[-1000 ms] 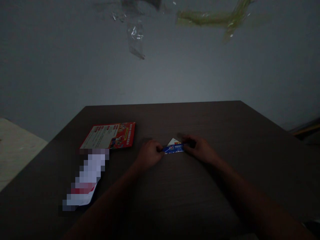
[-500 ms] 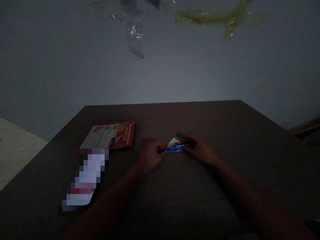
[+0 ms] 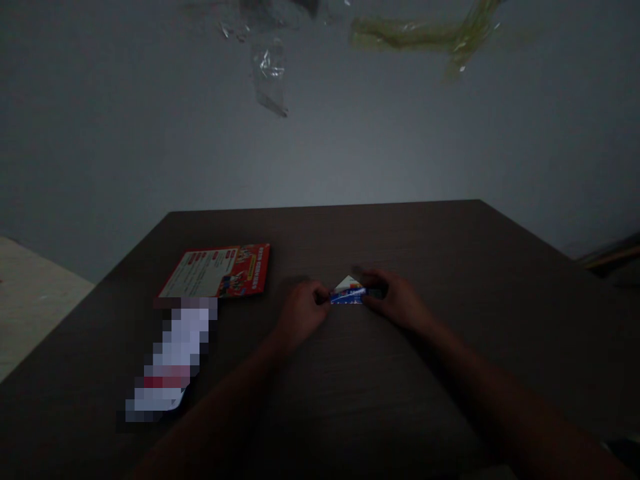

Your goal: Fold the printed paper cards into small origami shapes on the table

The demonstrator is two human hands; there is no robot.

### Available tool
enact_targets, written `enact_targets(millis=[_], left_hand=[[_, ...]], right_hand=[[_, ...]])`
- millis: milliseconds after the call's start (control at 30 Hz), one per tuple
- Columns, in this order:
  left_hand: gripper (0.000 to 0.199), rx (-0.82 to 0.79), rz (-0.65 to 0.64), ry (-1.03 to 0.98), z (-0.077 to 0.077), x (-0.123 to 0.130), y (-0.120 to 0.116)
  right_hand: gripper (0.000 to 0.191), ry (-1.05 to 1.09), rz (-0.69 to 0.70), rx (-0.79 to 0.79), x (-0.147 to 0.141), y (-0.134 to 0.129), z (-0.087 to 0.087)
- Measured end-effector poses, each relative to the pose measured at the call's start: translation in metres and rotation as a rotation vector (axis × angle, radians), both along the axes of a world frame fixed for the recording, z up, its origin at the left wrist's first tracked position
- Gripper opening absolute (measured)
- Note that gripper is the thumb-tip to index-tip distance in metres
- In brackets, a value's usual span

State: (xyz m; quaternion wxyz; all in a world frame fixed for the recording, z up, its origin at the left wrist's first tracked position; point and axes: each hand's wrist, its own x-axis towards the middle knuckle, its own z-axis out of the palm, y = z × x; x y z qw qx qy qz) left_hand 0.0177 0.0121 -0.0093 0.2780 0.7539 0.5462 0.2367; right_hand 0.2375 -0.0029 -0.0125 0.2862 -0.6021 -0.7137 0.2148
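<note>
In the head view, I have both hands at a small folded printed paper (image 3: 349, 297), low over the middle of the table. My left hand (image 3: 301, 312) is mostly closed, thumb and fingers pinching its left end; my right hand (image 3: 400, 301) is partly curled, thumb and fingertips on the right end. A blue strip runs along the near edge, with a pale triangular tip on the far side. I judge the step in hand to be steadying or creasing that fold; a next move calls for even pressure, so the layers stay aligned.

The dark wood-grain table (image 3: 350, 233) meets a grey wall (image 3: 320, 153) bearing clear tape (image 3: 270, 73) and yellowed tape (image 3: 405, 33). On the left lies a red-bordered printed card (image 3: 213, 273), with a pixelated pale item (image 3: 183, 340) on its near side. The light is dim.
</note>
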Motion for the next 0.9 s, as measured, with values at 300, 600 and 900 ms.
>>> enact_targets(millis=[300, 600, 900], left_hand=[[0.008, -0.01, 0.056, 0.06, 0.004, 0.003, -0.003], [0.008, -0.067, 0.044, -0.099, -0.007, 0.0, 0.0], [0.004, -0.03, -0.027, -0.029, 0.0, 0.001, -0.003]], right_hand=[[0.052, 0.018, -0.025, -0.054, 0.0, 0.001, -0.001], [0.048, 0.062, 0.006, -0.01, 0.0, 0.0, 0.0], [0.007, -0.061, 0.088, 0.171, 0.003, 0.001, 0.001]])
